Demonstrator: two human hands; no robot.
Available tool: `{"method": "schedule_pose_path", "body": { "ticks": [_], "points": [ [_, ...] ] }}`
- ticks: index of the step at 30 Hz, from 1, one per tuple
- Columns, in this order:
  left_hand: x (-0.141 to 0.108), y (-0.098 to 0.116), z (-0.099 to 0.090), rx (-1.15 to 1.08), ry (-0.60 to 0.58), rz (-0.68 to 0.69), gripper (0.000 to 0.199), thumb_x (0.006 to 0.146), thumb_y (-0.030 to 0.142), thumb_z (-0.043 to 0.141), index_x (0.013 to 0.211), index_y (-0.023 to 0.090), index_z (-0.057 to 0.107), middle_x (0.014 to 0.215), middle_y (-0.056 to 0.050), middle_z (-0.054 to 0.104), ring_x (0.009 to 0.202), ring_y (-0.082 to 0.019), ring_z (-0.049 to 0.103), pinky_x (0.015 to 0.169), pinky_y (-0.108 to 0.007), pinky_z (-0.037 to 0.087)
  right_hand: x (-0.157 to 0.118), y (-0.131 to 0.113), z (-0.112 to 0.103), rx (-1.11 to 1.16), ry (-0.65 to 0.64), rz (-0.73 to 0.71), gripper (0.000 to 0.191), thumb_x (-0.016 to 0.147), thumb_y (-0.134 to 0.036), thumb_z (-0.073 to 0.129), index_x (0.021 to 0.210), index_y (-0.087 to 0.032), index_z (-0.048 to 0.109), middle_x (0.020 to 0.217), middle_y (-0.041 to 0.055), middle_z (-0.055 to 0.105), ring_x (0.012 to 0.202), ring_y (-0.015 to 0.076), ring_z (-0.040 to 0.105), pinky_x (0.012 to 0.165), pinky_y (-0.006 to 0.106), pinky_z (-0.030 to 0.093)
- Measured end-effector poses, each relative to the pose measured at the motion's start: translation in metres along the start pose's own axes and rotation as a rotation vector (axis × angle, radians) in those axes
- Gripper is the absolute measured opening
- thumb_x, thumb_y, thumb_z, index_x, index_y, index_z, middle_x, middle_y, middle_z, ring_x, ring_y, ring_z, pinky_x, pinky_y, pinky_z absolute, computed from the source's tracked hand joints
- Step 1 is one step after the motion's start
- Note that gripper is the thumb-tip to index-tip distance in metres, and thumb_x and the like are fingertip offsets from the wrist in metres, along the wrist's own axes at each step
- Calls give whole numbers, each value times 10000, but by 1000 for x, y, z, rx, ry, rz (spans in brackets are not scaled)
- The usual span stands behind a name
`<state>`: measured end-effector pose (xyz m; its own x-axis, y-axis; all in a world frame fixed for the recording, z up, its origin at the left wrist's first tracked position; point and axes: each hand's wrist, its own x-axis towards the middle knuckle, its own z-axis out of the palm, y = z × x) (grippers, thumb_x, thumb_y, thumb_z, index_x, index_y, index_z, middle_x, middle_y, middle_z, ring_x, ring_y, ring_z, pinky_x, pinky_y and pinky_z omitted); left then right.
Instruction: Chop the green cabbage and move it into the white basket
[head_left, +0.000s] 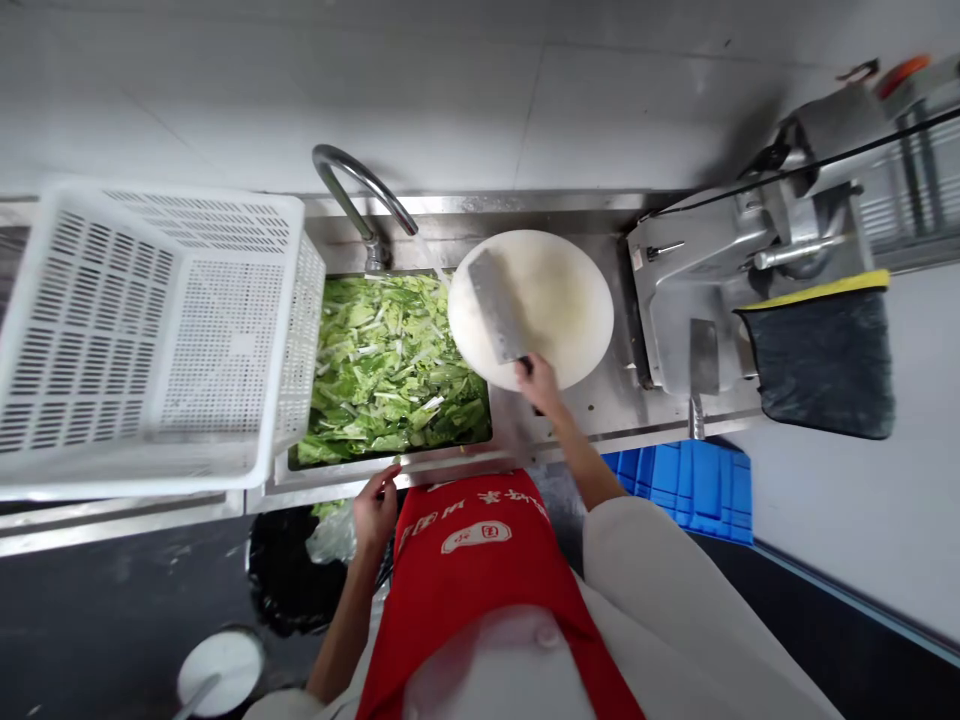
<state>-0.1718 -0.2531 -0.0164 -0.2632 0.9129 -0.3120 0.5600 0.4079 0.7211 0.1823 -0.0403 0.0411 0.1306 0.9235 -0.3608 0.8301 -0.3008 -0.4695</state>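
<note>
My right hand is closed around the dark handle of a cleaver. The cleaver's broad blade lies over the left part of a round white cutting board, which shows a faint yellowish stain. Left of the board, a sink basin is full of cut leafy greens with pale stems. At the front rim of the sink, my left hand has its fingers loosely bent and apart, with no held object visible. A small green bit shows by its fingertips.
A white plastic basket stands left of the sink. A curved faucet runs water beside the board. To the right are a metal slicing machine, a second cleaver and a dark cloth. A black-lined bin sits below.
</note>
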Motion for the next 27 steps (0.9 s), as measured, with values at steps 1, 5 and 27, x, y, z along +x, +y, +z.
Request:
{"method": "schedule_pose_path", "body": {
  "ticks": [1, 5, 27],
  "points": [
    [-3, -2, -2, 2, 1, -17, 400, 916, 391, 465, 1098, 186, 756, 1165, -93, 786, 1121, -264, 738, 1005, -401, 589, 5, 26, -13, 123, 37, 63, 263, 1023, -372, 508, 1083, -203, 700, 965, 94, 769, 855, 187, 716, 765, 278, 573],
    [-14, -5, -10, 16, -2, -48, 383, 886, 402, 474, 1063, 222, 762, 1127, -74, 797, 1080, -274, 753, 985, -404, 604, 15, 114, -46, 459, 130, 287, 343, 999, -456, 554, 753, -219, 534, 553, -5, 579, 447, 124, 496, 455, 250, 438],
    [-7, -2, -17, -28, -49, 27, 394, 894, 401, 484, 1086, 206, 768, 1117, -79, 796, 1054, -261, 754, 983, -397, 599, -5, 10, 43, 481, -69, 237, 388, 950, -513, 608, 775, -168, 625, 553, 25, 603, 473, 89, 560, 527, 206, 461]
  ]
}}
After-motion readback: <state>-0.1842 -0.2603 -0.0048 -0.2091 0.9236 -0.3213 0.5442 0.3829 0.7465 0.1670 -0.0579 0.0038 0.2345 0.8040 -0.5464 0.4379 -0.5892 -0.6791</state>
